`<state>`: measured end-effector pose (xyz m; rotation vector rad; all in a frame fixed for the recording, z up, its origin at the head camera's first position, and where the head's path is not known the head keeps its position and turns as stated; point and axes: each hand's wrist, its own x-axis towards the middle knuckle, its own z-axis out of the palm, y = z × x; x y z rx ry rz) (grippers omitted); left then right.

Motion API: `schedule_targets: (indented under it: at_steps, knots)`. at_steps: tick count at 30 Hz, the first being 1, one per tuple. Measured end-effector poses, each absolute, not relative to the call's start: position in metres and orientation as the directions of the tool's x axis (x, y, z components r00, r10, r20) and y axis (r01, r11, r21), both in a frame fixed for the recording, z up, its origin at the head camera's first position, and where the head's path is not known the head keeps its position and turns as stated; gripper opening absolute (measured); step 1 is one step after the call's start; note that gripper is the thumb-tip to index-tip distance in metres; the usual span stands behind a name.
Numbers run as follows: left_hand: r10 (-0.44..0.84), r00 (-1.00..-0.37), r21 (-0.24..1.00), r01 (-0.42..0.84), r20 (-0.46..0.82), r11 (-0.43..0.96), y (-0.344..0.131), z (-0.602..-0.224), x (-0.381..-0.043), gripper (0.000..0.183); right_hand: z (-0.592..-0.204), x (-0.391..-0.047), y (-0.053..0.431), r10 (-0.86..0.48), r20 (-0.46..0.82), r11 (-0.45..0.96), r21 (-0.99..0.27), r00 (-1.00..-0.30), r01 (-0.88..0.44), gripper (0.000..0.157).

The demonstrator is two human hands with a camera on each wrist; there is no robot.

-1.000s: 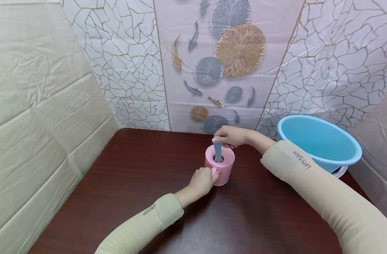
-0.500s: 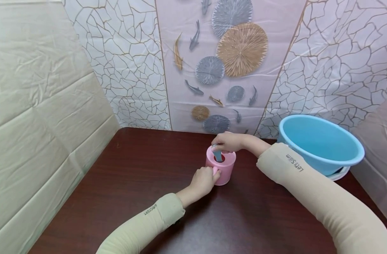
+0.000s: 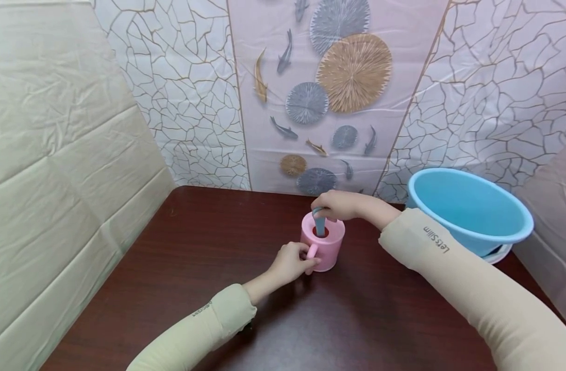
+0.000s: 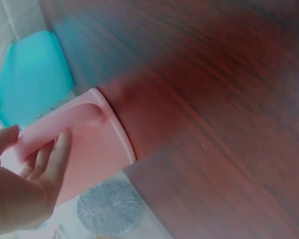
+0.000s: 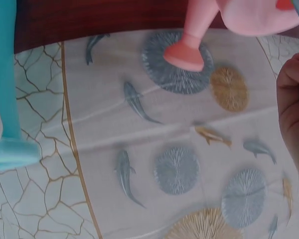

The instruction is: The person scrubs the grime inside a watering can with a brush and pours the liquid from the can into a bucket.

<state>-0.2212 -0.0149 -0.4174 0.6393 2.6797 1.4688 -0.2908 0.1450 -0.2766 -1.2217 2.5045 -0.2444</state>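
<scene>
A pink watering can (image 3: 330,251) stands upright on the dark wooden table. My left hand (image 3: 288,263) is at its side handle (image 4: 55,124), with the thumb on one side and the fingers on the other in a loose hold. Above the round top opening, my right hand (image 3: 337,204) pinches a blue-grey handle (image 3: 320,226) that points down into the can. Whatever sits at the lower end of that handle is hidden inside, where some red shows. The right wrist view catches the can's spout (image 5: 200,20) with its flared tip (image 5: 184,58).
At the back right is a light blue basin (image 3: 519,234), with a white rim (image 3: 500,254) showing beneath it. A patterned cloth (image 3: 199,103) with fish hangs behind the table (image 3: 227,232), and a beige cloth (image 3: 65,154) covers the left side.
My right hand lowered the blue-grey handle deeper into the can, then rose slightly. My left hand has loosened its grip on the can's handle and shifted a little left.
</scene>
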Motion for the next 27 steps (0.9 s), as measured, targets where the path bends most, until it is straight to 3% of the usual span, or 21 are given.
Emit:
schedule_targets:
  at_steps: [7,18,27]
  knots:
    - [0.385,-0.896,0.811,0.39,0.223,0.436,-0.019,-0.413,-0.22,0.016,-0.264,-0.294,0.146,-0.791,-0.249,0.612,-0.338,-0.559,-0.715,0.019]
    - [0.39,-0.884,0.766,0.433,0.259,0.475,-0.019,-0.416,-0.221,0.018,-0.281,-0.289,0.136,-0.778,-0.429,0.6,-0.29,-0.459,-0.745,0.019]
    - [0.41,-0.87,0.721,0.468,0.274,0.511,-0.018,-0.413,-0.222,0.019,-0.268,-0.29,0.132,-0.772,-0.412,0.603,-0.236,-0.484,-0.762,0.016]
